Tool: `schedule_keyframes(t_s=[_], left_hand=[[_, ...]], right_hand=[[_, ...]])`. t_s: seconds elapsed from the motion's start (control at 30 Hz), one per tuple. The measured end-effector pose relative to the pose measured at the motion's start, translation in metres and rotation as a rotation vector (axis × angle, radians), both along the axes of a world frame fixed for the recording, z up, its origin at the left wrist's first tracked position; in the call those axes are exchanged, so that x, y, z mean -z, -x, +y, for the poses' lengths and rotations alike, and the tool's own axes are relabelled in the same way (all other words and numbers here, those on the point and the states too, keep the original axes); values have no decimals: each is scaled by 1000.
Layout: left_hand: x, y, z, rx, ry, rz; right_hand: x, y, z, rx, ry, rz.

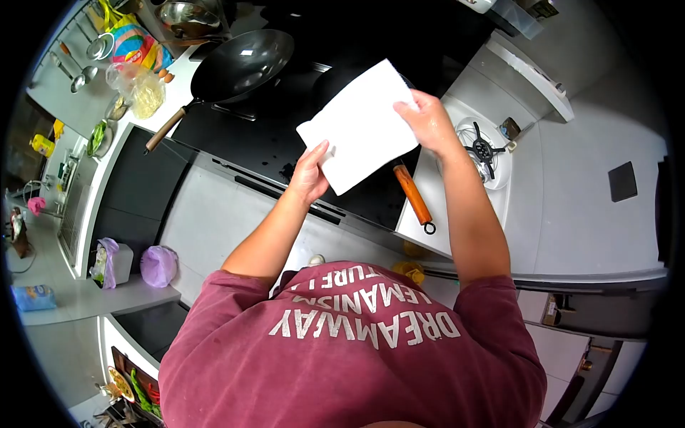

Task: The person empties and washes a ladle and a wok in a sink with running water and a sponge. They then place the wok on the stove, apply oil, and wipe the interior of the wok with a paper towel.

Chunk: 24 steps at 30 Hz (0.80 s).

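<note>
A white paper towel (pixel 367 125) is stretched between my two hands above the black stovetop. My left hand (pixel 311 173) pinches its lower left edge, with the thumb on top. At the right edge, my right hand (pixel 430 126) grips the sheet between thumb and fingers. Beneath the towel lies a dark pan, mostly hidden; its orange-brown wooden handle (pixel 412 196) sticks out toward me. To the left, a black wok (pixel 242 68) with a wooden handle rests on the stove.
On the right counter sits a white round plate with a black burner grate (pixel 484 148). A plastic bag of pale food (pixel 146 96) and eggs (pixel 166 75) lie left of the wok. A purple-lined bin (pixel 110 262) stands lower left. Ladles (pixel 85 75) hang upper left.
</note>
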<state>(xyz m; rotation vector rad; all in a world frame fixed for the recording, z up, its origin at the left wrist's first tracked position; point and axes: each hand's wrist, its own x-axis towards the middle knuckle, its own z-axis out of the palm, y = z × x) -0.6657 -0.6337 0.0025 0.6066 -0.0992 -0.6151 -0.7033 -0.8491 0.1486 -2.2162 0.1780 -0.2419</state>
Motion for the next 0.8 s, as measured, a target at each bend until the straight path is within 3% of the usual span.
schedule_keyframes(t_s=[0.07, 0.17, 0.23, 0.27, 0.33, 0.37, 0.53, 0.63, 0.73, 0.8], left_hand=[[-9, 10, -1, -40, -25, 41], [-13, 19, -6, -67, -140, 100], [-20, 22, -10, -63, -104, 71], [-22, 22, -12, -62, -86, 55], [-22, 17, -15, -49, -14, 21], [-25, 16, -15, -45, 22, 4], [-30, 19, -5, -98, -41, 10], [-31, 23, -1, -101, -70, 53], [-31, 25, -1, -109, -171, 21], [-27, 23, -8, -156, -231, -7]], right_hand=[[10, -2, -15, 181, 305, -157], [11, 5, -15, 290, 830, -101], [41, 3, -4, 210, 794, -164], [52, 3, 8, 94, 738, -128], [55, 10, 46, -14, 60, 151], [62, 10, 54, -65, -56, 180], [51, 17, 53, 51, -39, -11], [42, 17, 50, 12, -62, 17], [52, 14, 60, -16, -842, -181], [42, 17, 70, 54, -1192, -348]])
